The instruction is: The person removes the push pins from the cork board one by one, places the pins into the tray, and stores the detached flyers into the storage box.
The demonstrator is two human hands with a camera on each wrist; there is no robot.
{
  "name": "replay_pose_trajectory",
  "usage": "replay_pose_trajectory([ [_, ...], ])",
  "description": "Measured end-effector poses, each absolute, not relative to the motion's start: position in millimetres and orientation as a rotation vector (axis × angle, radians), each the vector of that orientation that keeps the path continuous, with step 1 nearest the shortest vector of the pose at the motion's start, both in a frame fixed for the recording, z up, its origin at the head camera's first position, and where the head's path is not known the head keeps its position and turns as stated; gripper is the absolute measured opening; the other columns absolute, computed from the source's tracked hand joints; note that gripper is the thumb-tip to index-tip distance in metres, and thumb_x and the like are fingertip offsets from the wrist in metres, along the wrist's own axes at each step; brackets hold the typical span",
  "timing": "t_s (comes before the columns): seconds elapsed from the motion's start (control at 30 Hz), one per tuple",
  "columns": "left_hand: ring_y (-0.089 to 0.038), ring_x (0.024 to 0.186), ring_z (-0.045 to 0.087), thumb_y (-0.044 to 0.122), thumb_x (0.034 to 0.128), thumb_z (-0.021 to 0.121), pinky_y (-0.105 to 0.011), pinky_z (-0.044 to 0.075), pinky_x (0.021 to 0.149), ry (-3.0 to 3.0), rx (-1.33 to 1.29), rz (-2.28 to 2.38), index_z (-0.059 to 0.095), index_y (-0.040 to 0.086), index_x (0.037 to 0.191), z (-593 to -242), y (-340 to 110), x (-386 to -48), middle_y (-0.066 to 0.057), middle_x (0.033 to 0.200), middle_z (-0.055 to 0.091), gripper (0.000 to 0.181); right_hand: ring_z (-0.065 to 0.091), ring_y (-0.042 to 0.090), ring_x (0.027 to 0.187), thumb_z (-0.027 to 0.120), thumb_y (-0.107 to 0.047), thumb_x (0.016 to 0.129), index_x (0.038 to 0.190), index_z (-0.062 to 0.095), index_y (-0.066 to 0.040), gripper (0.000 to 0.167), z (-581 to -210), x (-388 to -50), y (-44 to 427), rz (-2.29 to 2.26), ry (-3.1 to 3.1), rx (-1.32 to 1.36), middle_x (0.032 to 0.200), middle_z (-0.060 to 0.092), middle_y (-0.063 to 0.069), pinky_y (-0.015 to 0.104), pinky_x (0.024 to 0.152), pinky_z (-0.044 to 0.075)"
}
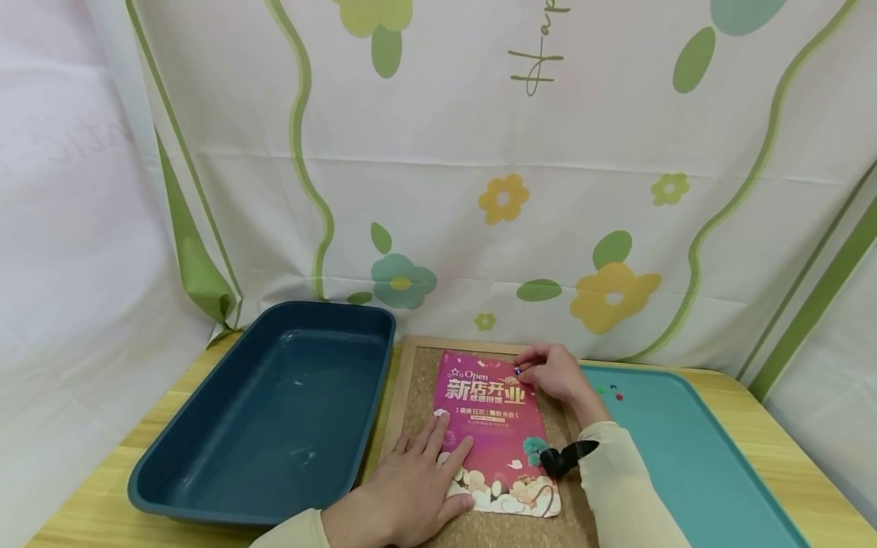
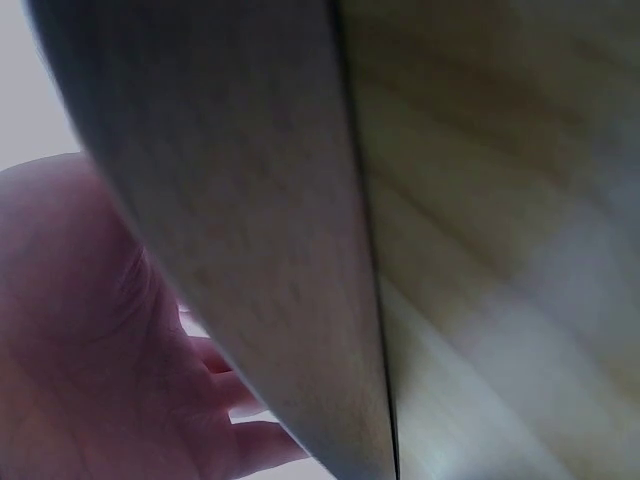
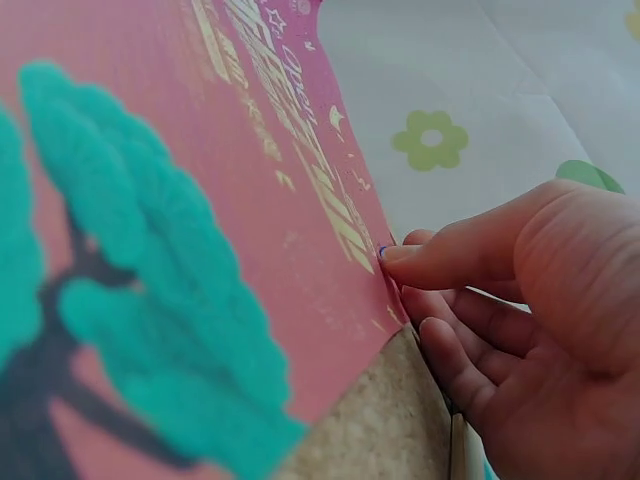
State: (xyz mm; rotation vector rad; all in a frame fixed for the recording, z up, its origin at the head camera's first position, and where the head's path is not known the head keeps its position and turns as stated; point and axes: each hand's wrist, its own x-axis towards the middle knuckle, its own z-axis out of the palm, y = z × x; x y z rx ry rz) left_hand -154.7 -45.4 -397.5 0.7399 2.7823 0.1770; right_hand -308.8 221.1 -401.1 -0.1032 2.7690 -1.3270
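A pink and purple poster with Chinese lettering lies on a wood-framed cork board. My left hand rests with spread fingers on the poster's lower left part and the cork beside it. At the poster's top right corner, my right hand pinches a small blue push pin between thumb and index finger. Most of the pin is hidden by the fingertips, so how deep it sits cannot be seen. The left wrist view holds mainly a blurred board edge, with part of the left hand behind it.
An empty dark blue tray stands left of the board. To the right lies a teal tray with several small pins, among them a red pin. A flowered cloth hangs behind the wooden table.
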Motion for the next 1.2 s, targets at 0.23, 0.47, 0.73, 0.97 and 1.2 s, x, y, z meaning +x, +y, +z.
replay_pose_trajectory([
  [0.23,-0.035,0.164,0.025,0.071,0.1008,0.049,-0.065,0.037,0.123,2.786,0.735,0.148,0.032,0.036,0.167,-397.2,-47.1,-153.5,-0.006,0.179,0.020,0.076,0.064,0.023,0.094,0.074,-0.014,0.099,0.111,0.079,-0.010,0.014,-404.0,-308.0,214.6,-1.241,2.823,-0.077,0.104,0.073,0.010,0.037,0.083,0.056],
  [0.47,-0.036,0.164,0.025,0.071,0.1016,0.047,-0.066,0.038,0.122,2.792,0.732,0.162,0.033,0.035,0.167,-398.2,-50.3,-151.7,-0.007,0.179,0.020,0.076,0.063,0.024,0.096,0.075,-0.016,0.099,0.105,0.082,-0.014,0.010,-405.3,-310.7,208.7,-1.188,2.877,-0.078,0.105,0.073,0.009,0.039,0.084,0.054],
  [0.73,-0.036,0.165,0.023,0.070,0.1015,0.048,-0.066,0.036,0.123,2.782,0.727,0.164,0.032,0.036,0.167,-397.6,-49.6,-152.5,-0.006,0.180,0.019,0.076,0.064,0.025,0.096,0.076,-0.018,0.098,0.102,0.082,-0.015,0.008,-404.4,-308.0,205.6,-1.170,2.888,-0.030,0.104,0.074,0.009,0.039,0.084,0.053],
  [0.97,-0.036,0.165,0.022,0.069,0.1014,0.049,-0.066,0.035,0.124,2.770,0.733,0.196,0.031,0.036,0.167,-396.7,-47.6,-154.0,-0.006,0.180,0.018,0.076,0.063,0.026,0.099,0.077,-0.017,0.098,0.099,0.082,-0.014,0.006,-405.0,-308.3,209.1,-1.172,2.900,-0.002,0.107,0.073,0.011,0.041,0.085,0.054],
  [1.2,-0.036,0.165,0.024,0.069,0.1006,0.051,-0.065,0.035,0.125,2.784,0.747,0.195,0.033,0.036,0.167,-396.2,-45.8,-153.3,-0.006,0.179,0.020,0.076,0.064,0.026,0.096,0.076,-0.015,0.098,0.099,0.082,-0.012,0.006,-403.2,-306.6,212.7,-1.193,2.880,0.001,0.105,0.073,0.012,0.038,0.080,0.055],
])
